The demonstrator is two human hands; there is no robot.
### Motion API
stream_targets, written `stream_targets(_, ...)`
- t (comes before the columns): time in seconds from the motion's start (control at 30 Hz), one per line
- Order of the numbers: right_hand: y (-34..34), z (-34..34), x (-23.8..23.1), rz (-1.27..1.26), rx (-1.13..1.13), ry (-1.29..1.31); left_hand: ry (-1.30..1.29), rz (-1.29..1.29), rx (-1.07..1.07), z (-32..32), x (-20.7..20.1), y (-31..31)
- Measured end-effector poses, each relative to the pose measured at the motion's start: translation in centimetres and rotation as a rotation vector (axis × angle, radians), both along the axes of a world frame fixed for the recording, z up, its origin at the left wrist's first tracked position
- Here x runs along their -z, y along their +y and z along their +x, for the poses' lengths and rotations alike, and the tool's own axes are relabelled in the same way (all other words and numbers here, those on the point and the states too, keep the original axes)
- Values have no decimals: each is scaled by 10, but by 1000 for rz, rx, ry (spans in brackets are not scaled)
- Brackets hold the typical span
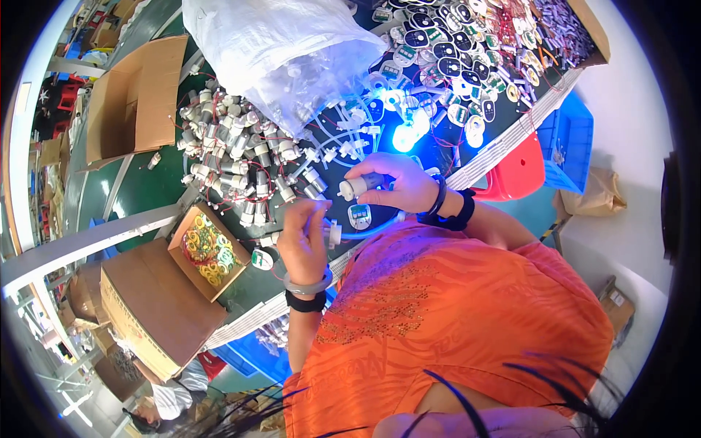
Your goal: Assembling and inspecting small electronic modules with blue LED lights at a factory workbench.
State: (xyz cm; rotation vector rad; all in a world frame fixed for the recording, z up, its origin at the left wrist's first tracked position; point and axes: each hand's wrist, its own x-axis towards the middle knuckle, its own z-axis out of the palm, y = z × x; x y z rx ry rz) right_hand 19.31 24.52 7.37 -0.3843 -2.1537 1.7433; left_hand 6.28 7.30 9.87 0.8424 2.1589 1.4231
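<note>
My right hand (398, 181) grips a small motor pump (353, 189), a grey cylinder with a white plastic end that points left. Just left of it, my left hand (303, 237) is closed, its thumb and fingertips pinched together near the pump's white end. What sits in the pinch is too small to make out. Beside the left palm shows a white plastic fitting (334, 233) with a clear tube (369, 233) running right; whether the hand holds it I cannot tell. An oval circuit board (359, 215) lies under the right hand.
Motor pumps with red wires (234, 146) are heaped at left. Beyond are a white plastic bag (277, 55), bright blue lights (409, 131) and many round boards (445, 55). A carton of coloured rings (208, 252) stands front left, a red stool (515, 171) at right.
</note>
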Motion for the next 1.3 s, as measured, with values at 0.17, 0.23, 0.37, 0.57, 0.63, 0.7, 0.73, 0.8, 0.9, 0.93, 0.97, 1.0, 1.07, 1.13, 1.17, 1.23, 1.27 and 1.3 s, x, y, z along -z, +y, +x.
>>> stream_targets(0.17, -2, 2, -2, 73, -94, 11, 41, 38, 12, 13, 6, -3)
stream_targets(0.23, -4, 2, -2, 117, -110, 18, 41, 52, 11, 16, 6, -3)
stream_targets(0.37, -6, 5, -4, 113, -87, 26, 163, 32, 42, 18, 5, -3)
stream_targets(0.57, -6, 12, -5, 163, -73, 5, 370, 40, 144, 18, -2, 0)
stream_targets(0.63, -6, 14, -6, 176, -62, -5, 432, 11, 180, 18, -4, 0)
stream_targets(0.7, -6, 15, -9, 244, -54, 29, 429, 8, 186, 18, -3, 0)
stream_targets(0.73, -6, 15, -9, 244, -54, 28, 430, 6, 191, 18, -2, 0)
stream_targets(0.8, -7, 15, -8, 291, -46, 39, 391, -27, 176, 20, -4, 0)
stream_targets(0.9, -10, 15, -7, 453, -33, 54, 352, -63, 155, 22, -1, -2)
stream_targets(0.93, -10, 15, -7, 453, -35, 53, 351, -65, 151, 23, 1, -3)
stream_targets(0.97, -9, 15, -8, 523, -39, 82, 349, -66, 150, 23, 2, -3)
stream_targets(1.0, -9, 15, -9, 593, -42, 109, 352, -58, 152, 23, 3, -4)
stream_targets(1.07, -5, 17, -9, 543, -101, 49, 350, -49, 156, 25, 4, -5)
stream_targets(1.13, 1, 16, -15, 489, -162, -6, 371, -41, 163, 25, 3, -6)
stream_targets(1.17, 6, 15, -23, 373, -252, -66, 369, -43, 163, 27, 3, -7)
stream_targets(1.23, 14, 14, -23, 260, -333, -128, 340, -42, 191, 30, 2, -5)
stream_targets(1.27, 16, 14, -18, 189, -383, -125, 339, -40, 194, 31, 3, -5)
stream_targets(1.3, 19, 13, -14, 116, -433, -122, 311, -40, 225, 32, 4, -5)
